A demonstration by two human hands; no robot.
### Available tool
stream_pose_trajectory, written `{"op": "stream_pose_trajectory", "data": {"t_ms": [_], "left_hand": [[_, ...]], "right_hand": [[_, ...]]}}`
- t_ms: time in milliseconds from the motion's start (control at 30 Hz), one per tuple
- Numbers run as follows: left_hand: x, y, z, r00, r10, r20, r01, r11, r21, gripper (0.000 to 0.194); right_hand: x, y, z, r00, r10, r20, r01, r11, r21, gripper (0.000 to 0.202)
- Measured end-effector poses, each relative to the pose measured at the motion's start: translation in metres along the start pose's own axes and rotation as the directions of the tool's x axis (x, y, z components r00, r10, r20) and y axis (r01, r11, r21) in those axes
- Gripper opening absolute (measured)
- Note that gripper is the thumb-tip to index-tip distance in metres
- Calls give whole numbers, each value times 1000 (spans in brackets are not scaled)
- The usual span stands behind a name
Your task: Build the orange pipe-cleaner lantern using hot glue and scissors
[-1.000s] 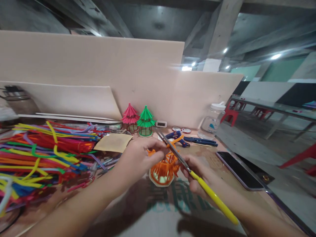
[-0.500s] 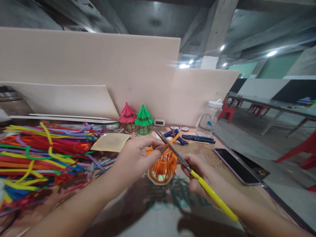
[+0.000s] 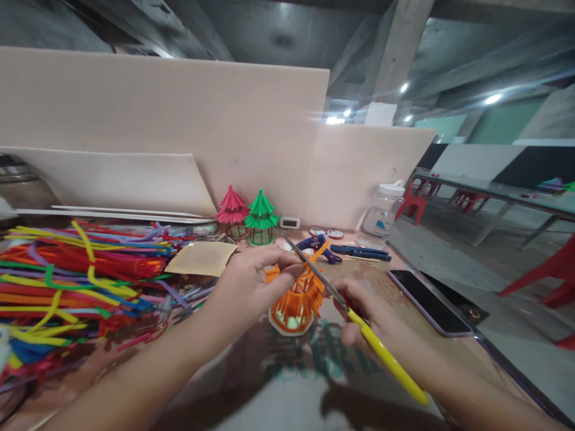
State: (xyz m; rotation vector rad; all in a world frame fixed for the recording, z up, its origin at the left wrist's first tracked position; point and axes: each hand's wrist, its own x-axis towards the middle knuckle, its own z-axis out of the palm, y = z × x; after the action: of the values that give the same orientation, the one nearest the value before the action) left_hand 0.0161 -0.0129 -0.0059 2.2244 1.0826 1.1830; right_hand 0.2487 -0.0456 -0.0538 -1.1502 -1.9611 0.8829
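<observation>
An orange fringed model [image 3: 302, 299] with a pale octagonal base stands on the table in front of me. My left hand [image 3: 265, 278] reaches over its top left, thumb and index finger pinched on an orange strip. In my right hand [image 3: 363, 308] are yellow-handled scissors [image 3: 326, 282], their blades pointing up and left across the orange strip beside my left fingertips. Whether the blades are parted is hard to tell. Behind stand a pink-roofed model [image 3: 232, 209] and a green-roofed one [image 3: 261, 216].
Colourful pipe cleaners [image 3: 81, 281] are piled at the left, near a tan sheet [image 3: 202, 258]. Blue-handled pliers [image 3: 330, 257], a clear bottle [image 3: 380, 218] and a phone [image 3: 429, 302] lie or stand to the right. A pale board [image 3: 179, 114] rises behind.
The scissors' handles have shifted very slightly left in my right hand. My left hand keeps nearly the same place at the orange model.
</observation>
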Motion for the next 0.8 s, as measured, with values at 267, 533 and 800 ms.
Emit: {"op": "stream_pose_trajectory", "data": {"t_ms": [267, 533, 800], "left_hand": [[3, -2, 5, 999, -27, -19, 26, 999, -44, 11], [9, -10, -5, 997, 12, -81, -9, 999, 35, 17], [13, -17, -16, 986, -84, -146, 92, 995, 48, 23]], "right_hand": [[3, 11, 10, 995, 4, -103, -3, 1000, 15, 57], [21, 23, -27, 980, 40, -197, -101, 946, -308, 39], [13, 66, -42, 947, 321, 26, -218, 698, -682, 31]]}}
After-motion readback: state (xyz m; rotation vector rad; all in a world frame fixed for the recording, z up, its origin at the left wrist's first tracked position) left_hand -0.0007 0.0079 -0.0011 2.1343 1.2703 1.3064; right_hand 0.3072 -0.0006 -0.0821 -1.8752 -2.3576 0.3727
